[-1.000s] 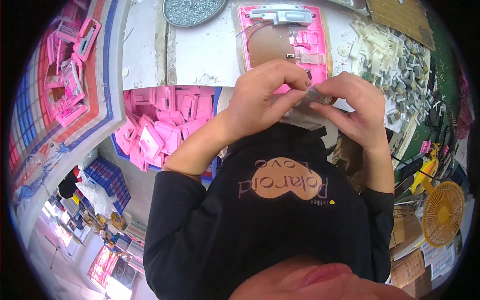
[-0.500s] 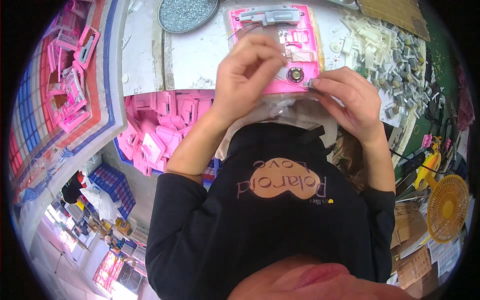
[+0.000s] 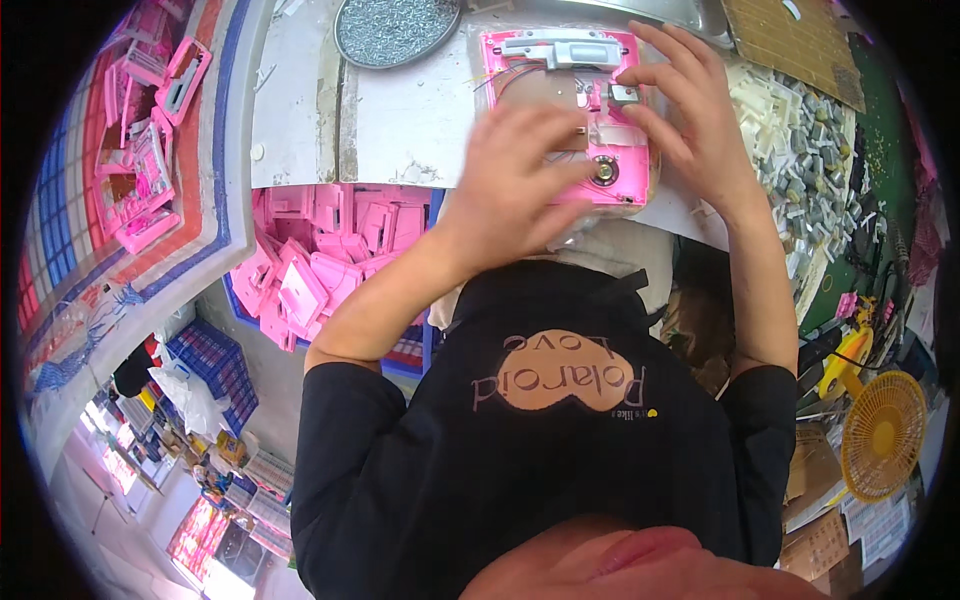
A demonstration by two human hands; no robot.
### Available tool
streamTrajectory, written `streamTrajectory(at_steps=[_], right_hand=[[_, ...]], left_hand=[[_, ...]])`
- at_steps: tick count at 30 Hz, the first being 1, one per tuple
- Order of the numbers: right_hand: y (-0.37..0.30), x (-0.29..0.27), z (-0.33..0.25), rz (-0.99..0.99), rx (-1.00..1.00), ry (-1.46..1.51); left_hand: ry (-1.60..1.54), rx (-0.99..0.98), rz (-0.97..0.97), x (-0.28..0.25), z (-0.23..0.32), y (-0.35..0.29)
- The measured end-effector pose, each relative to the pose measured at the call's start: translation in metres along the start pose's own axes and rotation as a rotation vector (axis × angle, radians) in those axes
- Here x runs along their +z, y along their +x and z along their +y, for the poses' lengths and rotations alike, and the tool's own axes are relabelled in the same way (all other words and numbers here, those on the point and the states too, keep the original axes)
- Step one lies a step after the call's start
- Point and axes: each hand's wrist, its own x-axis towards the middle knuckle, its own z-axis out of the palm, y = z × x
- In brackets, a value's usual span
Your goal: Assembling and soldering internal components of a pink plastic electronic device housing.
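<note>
In front of me lies a pink plastic casing, its inside facing up. It carries a grey bar-shaped part at the far end, thin wires and a round black speaker near its front right corner. My right hand reaches over the casing's right side, thumb and index finger on either side of a small grey motor-like block. My left hand hovers over the casing's left part, smeared by motion. Its fingers look spread, with nothing visible in them; they hide part of the casing.
A round dish of small screws stands far left of the casing. To the right lie heaps of white plastic parts and grey motor-like blocks. Pink casings fill a crate below the table's left edge. A yellow fan stands lower right.
My right hand has moved from the casing's front right corner farther up its right side, with the small block. My left hand has gone from curled fingers to spread ones. The view has shifted slightly.
</note>
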Motion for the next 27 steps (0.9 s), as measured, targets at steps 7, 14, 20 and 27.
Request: streamTrajectory(at_steps=[7, 14, 20, 27], right_hand=[[0.006, 0.004, -0.003, -0.058, 0.064, -0.082], [0.009, 0.001, -0.003, -0.109, 0.11, -0.039], [0.011, -0.001, -0.011, -0.003, 0.04, -0.091], [0.041, 0.017, -0.035, 0.027, -0.218, -0.121]], left_hand=[[0.285, -0.273, 0.229, -0.003, -0.044, 0.008], [0.269, -0.15, 0.196, 0.01, -0.01, 0.007], [0.181, 0.009, 0.293, 0.007, -0.019, 0.01], [0.184, -0.023, 0.347, 0.004, -0.023, 0.007]])
